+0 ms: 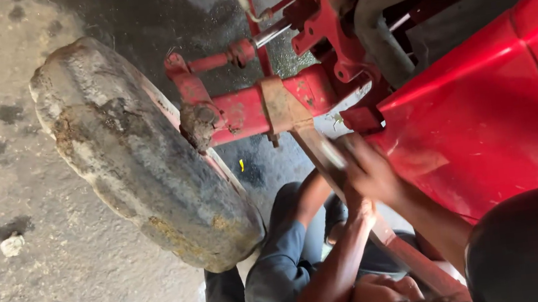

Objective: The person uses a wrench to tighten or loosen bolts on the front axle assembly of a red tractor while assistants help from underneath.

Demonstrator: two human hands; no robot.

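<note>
Neither of my hands shows in the head view. Below me a person in grey-blue clothes (276,271) lies under a red tractor. One of their bare arms reaches up to a hand (361,213) on a rusty slanted bar (324,158) beneath the red front axle (244,110). A second, blurred hand (371,172) rests on the same bar higher up. Its forearm runs down to the right and vanishes behind a dark rounded head (537,249), so I cannot tell whose arm it is.
A muddy, worn front tyre (134,153) stands left of the axle on stained concrete floor (11,200). The tractor's red body panel (493,105) fills the right side. Hoses and linkages (377,31) crowd the top. A small pale stone (12,245) lies at the left.
</note>
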